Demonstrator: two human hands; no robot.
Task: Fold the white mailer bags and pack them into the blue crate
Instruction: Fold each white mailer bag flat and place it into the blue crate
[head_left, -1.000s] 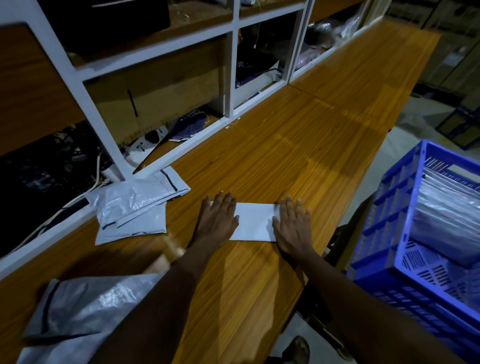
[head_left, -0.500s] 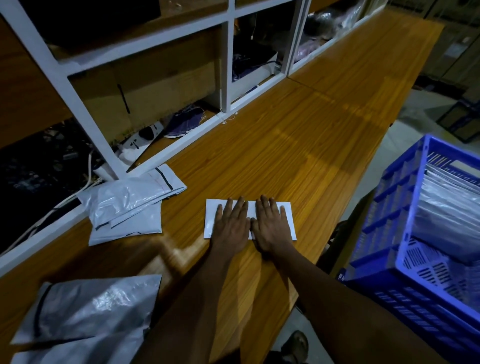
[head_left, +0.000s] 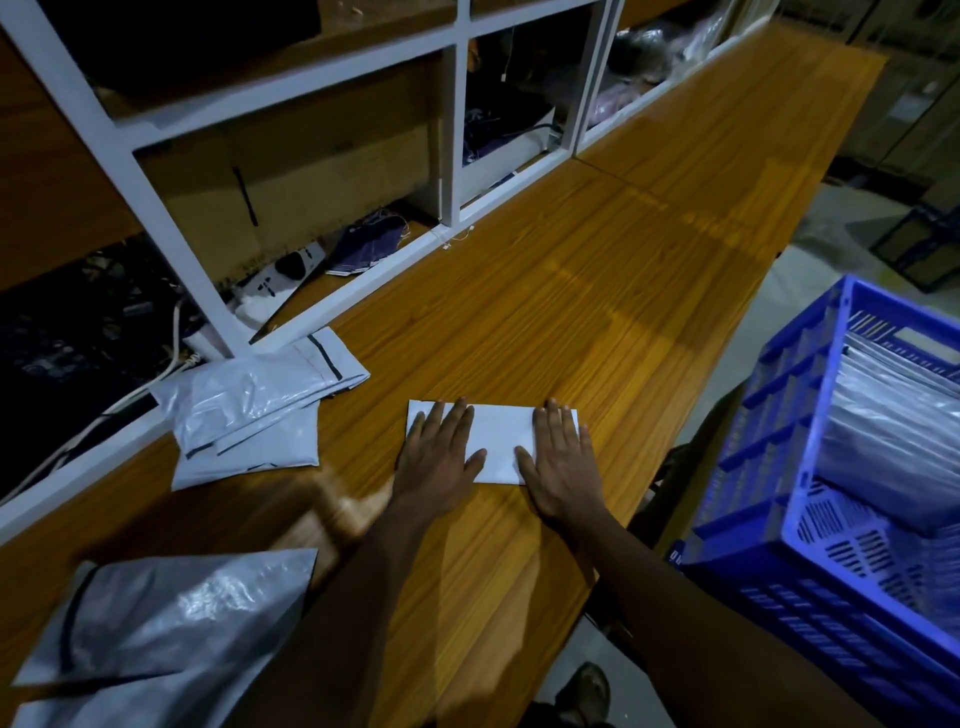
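Left hand (head_left: 441, 457) and right hand (head_left: 561, 462) lie flat, fingers straight, pressing the ends of the folded white bag (head_left: 498, 436) near the front edge of the bench (head_left: 571, 291). I judge I'm setting the crease; next I must pinch it up and carry it to the blue crate (head_left: 810, 415) beyond that edge, on my right.

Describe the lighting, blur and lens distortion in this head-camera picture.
Head view: dim, a light patch on the wooden counter; the folded white bag under the left hand and right hand is brightest; sheen on the grey bags lower left; smear beside the left forearm; the wide angle bends the white shelf frame.
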